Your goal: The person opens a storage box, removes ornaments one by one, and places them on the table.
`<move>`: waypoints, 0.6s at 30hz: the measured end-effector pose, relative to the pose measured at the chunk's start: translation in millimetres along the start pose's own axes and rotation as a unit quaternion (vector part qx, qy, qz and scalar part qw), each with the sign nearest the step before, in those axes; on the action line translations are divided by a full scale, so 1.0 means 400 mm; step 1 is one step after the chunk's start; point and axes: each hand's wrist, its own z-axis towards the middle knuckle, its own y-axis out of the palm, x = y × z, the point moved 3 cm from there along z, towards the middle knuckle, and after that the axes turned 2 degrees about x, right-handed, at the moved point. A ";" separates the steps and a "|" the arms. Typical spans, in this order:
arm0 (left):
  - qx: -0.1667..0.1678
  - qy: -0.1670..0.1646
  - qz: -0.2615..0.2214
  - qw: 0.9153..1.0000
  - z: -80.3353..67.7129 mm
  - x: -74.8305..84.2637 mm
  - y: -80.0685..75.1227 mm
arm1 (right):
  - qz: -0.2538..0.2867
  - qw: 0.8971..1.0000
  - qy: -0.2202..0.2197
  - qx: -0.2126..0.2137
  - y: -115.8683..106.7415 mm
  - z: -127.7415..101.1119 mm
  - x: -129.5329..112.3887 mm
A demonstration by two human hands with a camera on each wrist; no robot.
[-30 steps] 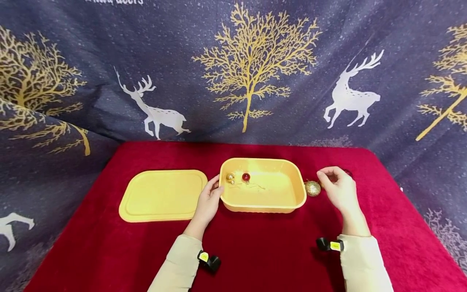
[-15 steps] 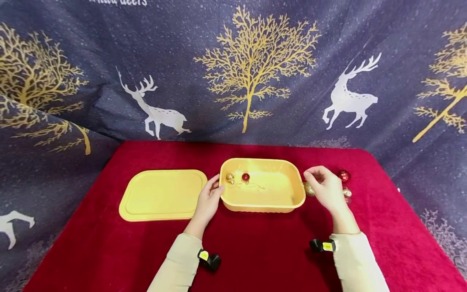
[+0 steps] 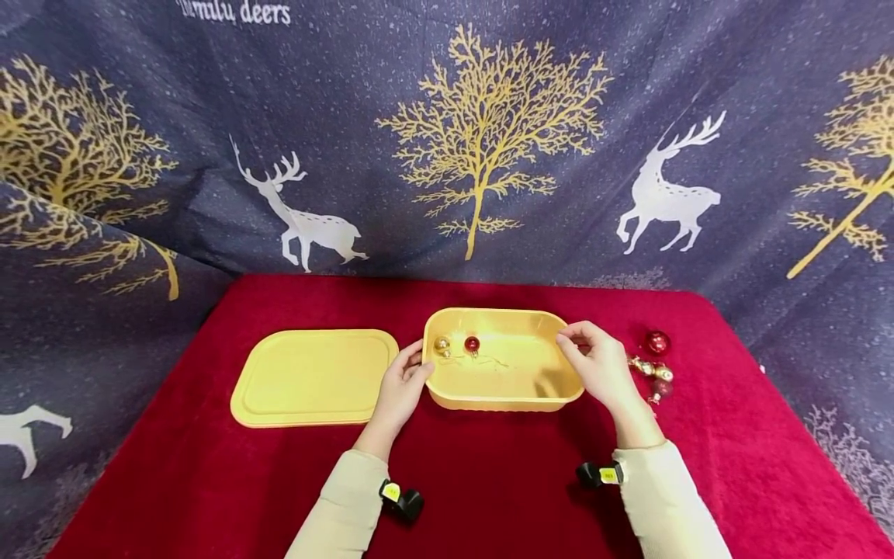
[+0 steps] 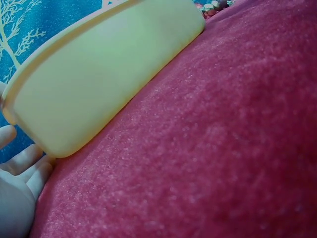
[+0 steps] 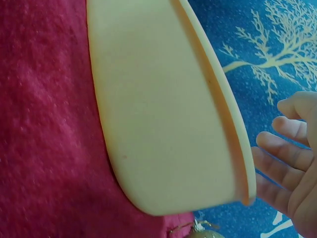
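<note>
Right hand (image 3: 601,369): fingers (image 5: 290,158) loosely curled above the right end of the yellow tub (image 3: 503,392); thumb and forefinger tips close together, whether pinching anything cannot be told. Left hand (image 3: 403,386): fingers (image 4: 22,166) relaxed and nearly straight, resting against the tub's left end. Inside the tub, near its left wall: a small gold ball (image 3: 441,343) and a small red ball (image 3: 472,343), side by side. Right of the tub, apart from it: a red ball (image 3: 656,342) and a few small ornaments (image 3: 653,374). Left of the tub, just beside it: a flat yellow lid (image 3: 314,376). Under all: a red cloth (image 3: 503,481).
</note>
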 end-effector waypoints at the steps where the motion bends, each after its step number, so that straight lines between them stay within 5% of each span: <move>1: 0.000 -0.001 -0.001 1.000 0.000 -0.001 0.000 | 0.001 1.000 -0.002 -0.003 0.004 0.000 -0.002; 18: -0.004 0.010 0.015 1.000 0.000 0.003 0.000 | 0.025 0.997 -0.005 -0.071 0.070 0.003 -0.043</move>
